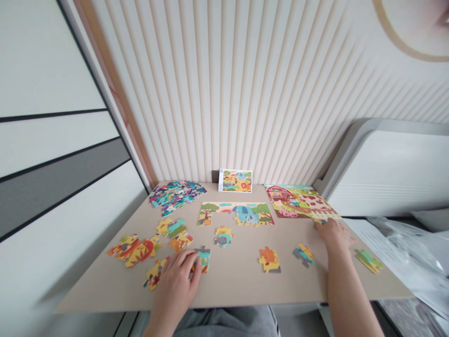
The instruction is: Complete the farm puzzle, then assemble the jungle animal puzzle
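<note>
left hand (180, 276): fingers curled over a teal-patched puzzle piece (205, 256) on the counter (238, 285); pinch unclear. right hand (336, 234): fingers lowered beside farm puzzle (298, 202), grip unclear. best slid flat.

place: home, bedroom-like | headboard-like panel (403, 173), right of right fingers (320, 226) | striped cabinet (52, 196), left of left fingers (184, 257) | animal jigsaw (248, 214), beyond and between them

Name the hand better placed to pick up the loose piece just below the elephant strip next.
Probably the left hand: it rests close to that loose piece, while the right hand is much farther off, near the farm picture.
</note>
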Available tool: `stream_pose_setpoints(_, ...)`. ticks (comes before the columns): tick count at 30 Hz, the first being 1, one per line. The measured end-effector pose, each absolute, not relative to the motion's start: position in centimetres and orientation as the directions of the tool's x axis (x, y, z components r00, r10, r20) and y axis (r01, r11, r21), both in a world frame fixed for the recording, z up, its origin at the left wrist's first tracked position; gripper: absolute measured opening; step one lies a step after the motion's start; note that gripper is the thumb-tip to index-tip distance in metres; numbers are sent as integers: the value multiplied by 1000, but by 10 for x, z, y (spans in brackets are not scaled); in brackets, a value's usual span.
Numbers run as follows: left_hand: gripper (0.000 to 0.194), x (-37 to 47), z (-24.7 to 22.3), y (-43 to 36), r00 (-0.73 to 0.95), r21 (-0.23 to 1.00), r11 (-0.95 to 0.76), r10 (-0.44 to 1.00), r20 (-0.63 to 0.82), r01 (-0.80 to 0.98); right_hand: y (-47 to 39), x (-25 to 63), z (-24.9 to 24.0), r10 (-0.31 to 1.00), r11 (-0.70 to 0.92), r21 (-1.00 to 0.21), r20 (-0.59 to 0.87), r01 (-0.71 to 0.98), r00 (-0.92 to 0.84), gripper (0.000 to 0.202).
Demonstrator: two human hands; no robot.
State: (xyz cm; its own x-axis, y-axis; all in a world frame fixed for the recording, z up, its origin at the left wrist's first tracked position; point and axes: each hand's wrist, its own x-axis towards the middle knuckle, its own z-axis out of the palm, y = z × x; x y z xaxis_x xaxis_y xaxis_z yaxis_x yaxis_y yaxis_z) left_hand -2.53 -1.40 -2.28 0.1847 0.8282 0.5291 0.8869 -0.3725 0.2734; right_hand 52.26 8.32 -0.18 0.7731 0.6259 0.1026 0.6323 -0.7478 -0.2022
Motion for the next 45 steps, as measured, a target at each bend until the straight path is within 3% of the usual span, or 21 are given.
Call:
stream_pose_setpoints(10, 18, -26, -23, -14, 191, 253, -370, 825, 531, 894, 74, 475, 30, 699, -677, -183, 144, 713, 701, 52)
stream_pose_setpoints(16, 18, -24, -22, -16, 190, 257, -365, 833, 520, 895, 53, 412, 22, 895, -381, -184, 174, 906, 412, 51)
stream_pose_setpoints(20, 18, -25, -22, -16, 184, 261, -354, 842, 508, 898, 37, 389, 11, 940, -222, -220, 209, 950, 268, 54)
stream_pose_setpoints(28, 22, -27, -24, -13, 196, 258, -382, 819, 539, 887, 21, 433, 1, 812, -230, -427, 412, 875, 414, 49)
stream_pose_setpoints(34, 23, -28, -24, -13, 196, 254, -388, 810, 553, 886, 5, 452, -14, 810, -206, -731, 245, 650, 532, 53)
stream_pose_setpoints(45, 23, -28, -24, -14, 204, 242, -381, 818, 538, 892, 8, 439, -17, 796, -219, -758, 225, 614, 562, 49)
